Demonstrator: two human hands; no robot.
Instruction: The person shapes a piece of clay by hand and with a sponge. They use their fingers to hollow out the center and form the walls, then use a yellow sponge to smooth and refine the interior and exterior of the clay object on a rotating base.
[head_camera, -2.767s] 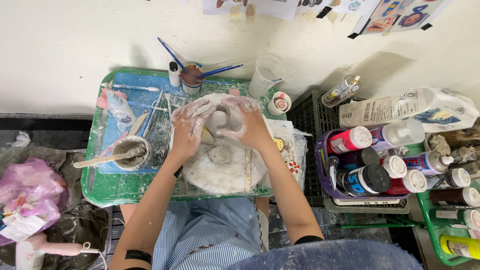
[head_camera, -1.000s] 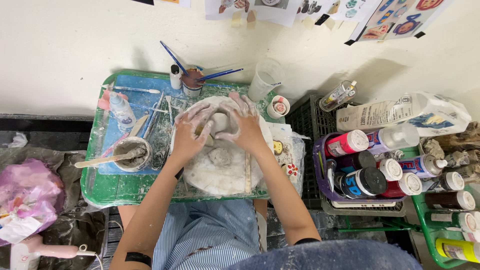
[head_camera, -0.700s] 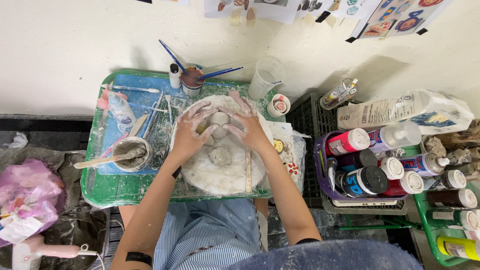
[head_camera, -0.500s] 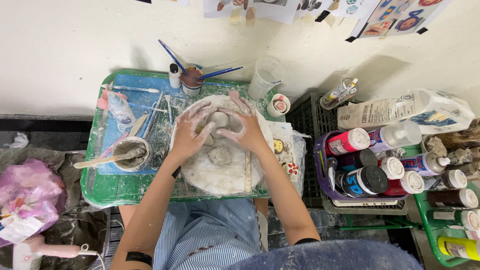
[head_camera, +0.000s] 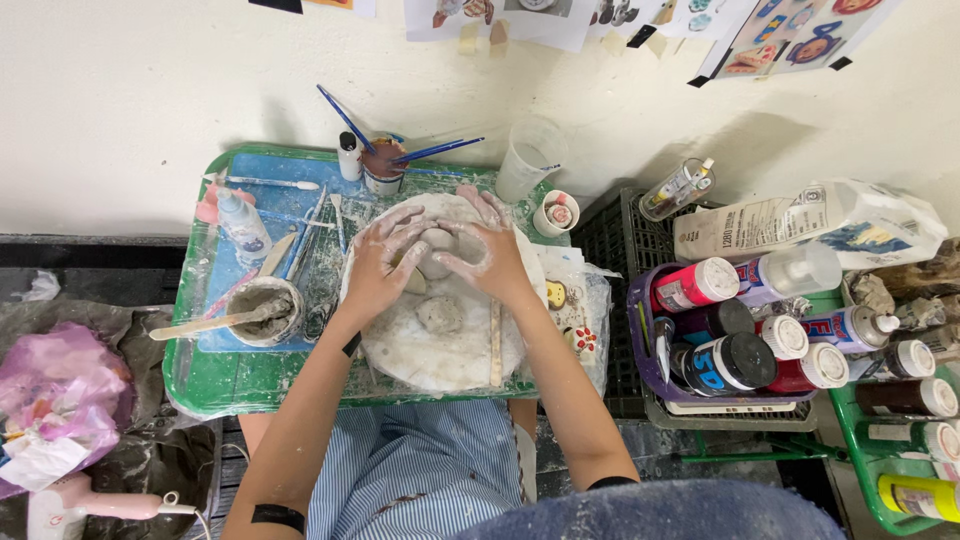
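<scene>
Both hands cupped round a grey clay piece (head_camera: 437, 250) at the far half of the round white board (head_camera: 440, 350): left hand (head_camera: 380, 265) fingers spread over it, right hand (head_camera: 487, 255) curled against its other side. Loose clay lump (head_camera: 440, 314) sits just nearer the body, btwn the wrists. Risks: uneven squeeze could collapse the wet form; a forearm swing could flatten the lump, or left elbow knock the slip bowl w/ stick (head_camera: 262, 310) beside the left wrist

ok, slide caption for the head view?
Both clay-coated hands, left hand and right hand, press a clay piece on a round board.
</scene>
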